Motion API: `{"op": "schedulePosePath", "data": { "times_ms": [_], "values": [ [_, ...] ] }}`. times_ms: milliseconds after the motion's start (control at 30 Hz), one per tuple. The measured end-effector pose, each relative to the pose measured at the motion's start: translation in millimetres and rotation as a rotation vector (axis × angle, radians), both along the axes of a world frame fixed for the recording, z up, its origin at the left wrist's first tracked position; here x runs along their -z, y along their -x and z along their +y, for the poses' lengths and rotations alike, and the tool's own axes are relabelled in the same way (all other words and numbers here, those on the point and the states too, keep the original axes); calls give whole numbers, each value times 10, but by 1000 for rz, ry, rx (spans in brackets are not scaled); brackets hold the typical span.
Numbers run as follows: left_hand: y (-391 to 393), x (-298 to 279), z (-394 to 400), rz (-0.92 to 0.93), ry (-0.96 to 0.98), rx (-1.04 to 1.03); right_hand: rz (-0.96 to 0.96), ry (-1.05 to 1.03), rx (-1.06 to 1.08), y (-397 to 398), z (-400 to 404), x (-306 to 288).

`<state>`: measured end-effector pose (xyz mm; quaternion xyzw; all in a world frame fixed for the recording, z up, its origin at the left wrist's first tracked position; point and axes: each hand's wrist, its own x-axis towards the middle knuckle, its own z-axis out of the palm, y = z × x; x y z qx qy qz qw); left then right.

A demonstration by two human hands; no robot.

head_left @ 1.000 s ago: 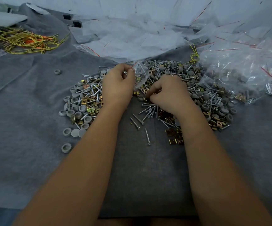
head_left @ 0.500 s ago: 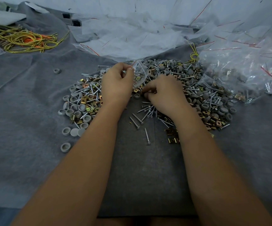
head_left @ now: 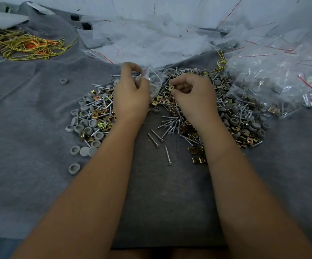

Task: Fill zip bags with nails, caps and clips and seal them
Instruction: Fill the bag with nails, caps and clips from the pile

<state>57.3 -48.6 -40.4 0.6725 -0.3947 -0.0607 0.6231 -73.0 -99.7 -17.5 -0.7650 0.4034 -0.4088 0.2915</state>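
Observation:
A wide heap of silver nails [head_left: 167,126], grey round caps [head_left: 84,123] and brass clips [head_left: 196,157] lies on grey felt. My left hand [head_left: 130,98] grips a small clear zip bag [head_left: 154,81] at its mouth; the bag holds a few grey caps. Just right of the bag, my right hand [head_left: 194,94] pinches a brass clip [head_left: 172,88] between thumb and fingertips, lifted a little above the heap.
Empty clear zip bags with red strips [head_left: 151,40] are piled at the back. Filled bags [head_left: 282,86] lie at the right. Yellow and orange wire ties [head_left: 26,45] sit at the far left. Loose caps [head_left: 74,168] dot the felt [head_left: 30,128].
My right hand has come up off the heap with a brass clip and moved toward the bag's mouth. The left hand keeps its hold on the bag.

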Motion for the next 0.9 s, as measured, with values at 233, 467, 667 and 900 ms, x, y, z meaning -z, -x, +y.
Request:
{"op": "schedulePosePath", "data": {
  "times_ms": [233,467,667,900],
  "values": [
    [14,-6,13,-211,-99,82,-154,-45,-14,6,7,-22],
    [28,-32,23,-69,-150,262,-271,-130,-53,9,0,-29],
    [27,-22,41,-186,-120,338,-288,-178,-62,15,-7,-10],
    [59,-55,68,-71,-76,402,-373,-251,-89,10,-2,-7]
  ]
}}
